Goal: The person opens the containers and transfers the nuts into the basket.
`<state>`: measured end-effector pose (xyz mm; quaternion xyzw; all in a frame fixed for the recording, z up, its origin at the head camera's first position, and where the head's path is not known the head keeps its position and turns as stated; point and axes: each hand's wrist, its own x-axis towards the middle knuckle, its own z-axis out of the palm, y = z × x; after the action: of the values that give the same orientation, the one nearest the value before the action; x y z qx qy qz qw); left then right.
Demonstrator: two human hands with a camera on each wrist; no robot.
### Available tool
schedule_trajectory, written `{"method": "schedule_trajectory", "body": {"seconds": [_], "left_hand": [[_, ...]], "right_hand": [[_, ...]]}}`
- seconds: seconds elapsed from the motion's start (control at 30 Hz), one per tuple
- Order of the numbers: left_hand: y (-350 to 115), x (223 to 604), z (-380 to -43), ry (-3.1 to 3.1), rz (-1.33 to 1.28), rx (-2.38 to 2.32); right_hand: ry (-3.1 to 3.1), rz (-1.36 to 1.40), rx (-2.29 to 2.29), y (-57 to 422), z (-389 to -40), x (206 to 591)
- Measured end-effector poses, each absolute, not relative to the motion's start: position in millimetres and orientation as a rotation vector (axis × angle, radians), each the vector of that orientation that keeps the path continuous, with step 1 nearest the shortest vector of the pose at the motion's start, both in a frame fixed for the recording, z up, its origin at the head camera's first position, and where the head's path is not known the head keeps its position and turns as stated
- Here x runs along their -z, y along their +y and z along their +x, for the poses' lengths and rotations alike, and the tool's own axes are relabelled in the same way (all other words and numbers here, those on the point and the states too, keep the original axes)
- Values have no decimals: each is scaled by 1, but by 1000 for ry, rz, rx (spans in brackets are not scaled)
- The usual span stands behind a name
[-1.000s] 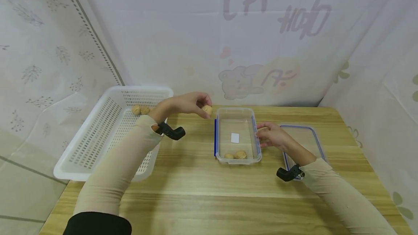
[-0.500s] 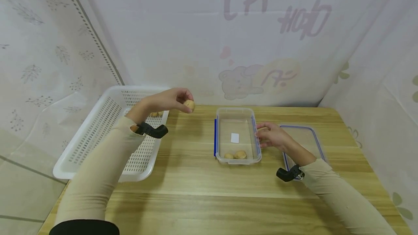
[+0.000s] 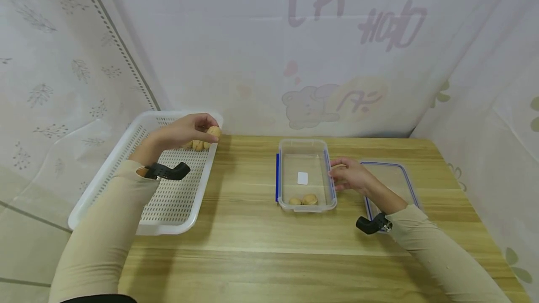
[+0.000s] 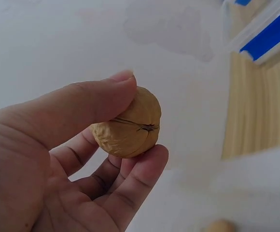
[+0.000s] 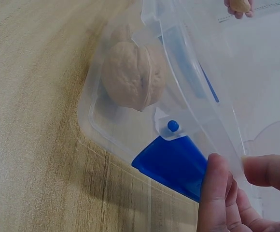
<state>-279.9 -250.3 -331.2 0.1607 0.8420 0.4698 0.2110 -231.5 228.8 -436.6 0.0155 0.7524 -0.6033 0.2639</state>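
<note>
My left hand (image 3: pixel 183 131) pinches a walnut (image 4: pixel 130 125) between thumb and fingers, over the basket's far right corner in the head view. Just below it, more walnuts (image 3: pixel 198 145) lie in the white slotted basket (image 3: pixel 191 209), partly hidden by the hand. My right hand (image 3: pixel 351 174) holds the right wall of a clear plastic container (image 3: pixel 303 208), thumb at the rim and fingers by the blue latch flap (image 5: pixel 171 164). Two walnuts (image 3: pixel 310 199) rest inside at the container's near end.
A clear lid with a blue seal (image 3: pixel 391 174) lies on the wooden table (image 3: pixel 261 233) right of the container, partly under the right forearm. Behind the table hangs a printed white curtain (image 3: pixel 252 60). A white label (image 3: pixel 302 178) shows in the container.
My left hand has moved left with the walnut, from beside the container to over the basket's far right corner. The right hand and the container have stayed in place.
</note>
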Motion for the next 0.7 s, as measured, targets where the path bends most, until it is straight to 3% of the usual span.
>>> {"method": "schedule_trajectory", "body": {"seconds": [0.7], "left_hand": [[-311, 374, -281, 2473, 254, -1144]], "right_hand": [[2039, 35, 1632, 228, -231, 439]]}}
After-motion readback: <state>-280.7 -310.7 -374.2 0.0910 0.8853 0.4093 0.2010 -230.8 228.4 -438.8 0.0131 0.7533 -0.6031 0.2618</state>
